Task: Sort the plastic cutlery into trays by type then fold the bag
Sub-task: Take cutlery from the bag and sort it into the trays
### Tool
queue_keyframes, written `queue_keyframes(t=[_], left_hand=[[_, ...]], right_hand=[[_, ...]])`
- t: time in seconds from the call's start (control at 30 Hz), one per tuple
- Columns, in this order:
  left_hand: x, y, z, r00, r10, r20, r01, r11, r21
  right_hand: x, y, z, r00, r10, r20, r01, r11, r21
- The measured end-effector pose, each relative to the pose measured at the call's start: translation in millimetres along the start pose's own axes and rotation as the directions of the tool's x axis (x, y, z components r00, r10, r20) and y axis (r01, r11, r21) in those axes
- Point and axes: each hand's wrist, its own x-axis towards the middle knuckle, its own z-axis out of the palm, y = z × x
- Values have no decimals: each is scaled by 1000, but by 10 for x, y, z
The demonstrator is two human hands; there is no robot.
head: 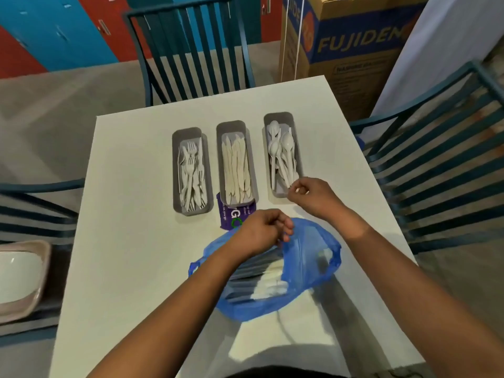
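Three grey trays stand in a row toward the far edge of the white table: the fork tray, the knife tray and the spoon tray. The right hand pinches a white spoon at the near end of the spoon tray. The left hand, fingers curled, grips the rim of the blue plastic bag near the table's near edge; white cutlery lies inside the bag.

a purple packet lies on the white table; teal chairs surround it, a cardboard box behind.
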Motion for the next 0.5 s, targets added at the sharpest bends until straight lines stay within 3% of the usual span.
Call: queue_keyframes(t=[0.07,0.13,0.23,0.3,0.37,0.43,0.5], left_hand=[[-48,-229,52,1000,-26,16,22,976,218],[-73,-467,116,1000,1,6,-4,882,470],[-160,-797,187,997,74,-30,-43,820,570],[-209,-914,203,994,110,-20,-69,746,663],[-276,-972,231,990,138,-8,-77,602,795],[-336,-1012,249,994,106,-1,-48,464,885],[-361,-1079,225,998,60,-12,-15,438,899]], right_hand=[[-182,-60,73,998,-58,-6,58,998,12],[-359,-131,146,990,-104,98,102,995,23],[-639,-135,336,916,-133,379,202,968,-148],[-742,6,505,874,-59,483,248,908,-337],[-810,209,655,875,68,479,237,803,-547],[-866,410,734,893,139,428,256,624,-738],[-888,523,750,915,128,383,296,435,-851]])
